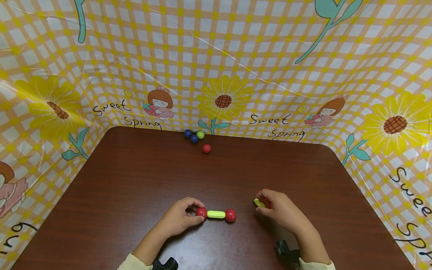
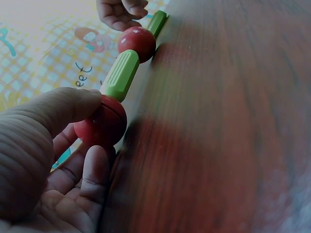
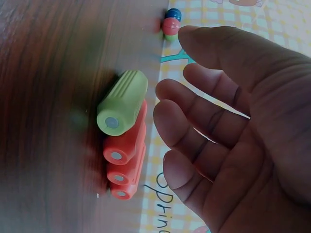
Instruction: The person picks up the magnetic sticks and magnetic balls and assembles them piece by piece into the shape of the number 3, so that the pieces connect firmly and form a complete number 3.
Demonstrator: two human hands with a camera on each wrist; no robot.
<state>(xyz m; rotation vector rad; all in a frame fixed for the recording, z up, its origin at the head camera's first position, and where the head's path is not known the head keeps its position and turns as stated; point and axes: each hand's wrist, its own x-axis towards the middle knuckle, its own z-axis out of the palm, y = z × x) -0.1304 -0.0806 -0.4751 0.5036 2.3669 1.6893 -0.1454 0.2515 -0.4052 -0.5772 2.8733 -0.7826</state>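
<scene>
Fingers (image 2: 58, 109) of the left hand (image 1: 179, 217) pinch the near red ball (image 1: 201, 212) of a ball-rod-ball chain lying low centre in the head view; a green rod (image 1: 216, 214) joins it to a second red ball (image 1: 230, 215). Right hand (image 1: 280, 210) hovers with fingers loosely spread, holding nothing, just beside a row of rods (image 3: 124, 136): one green, three red, side by side on the table (image 1: 135, 180). Four loose balls (image 1: 195, 137) sit well apart at the far edge, upper centre.

Risk, as judged: the chain seems held at one end only, so a lift or twist could break a joint and send a ball rolling. The spread right fingers could nudge the rods apart.
</scene>
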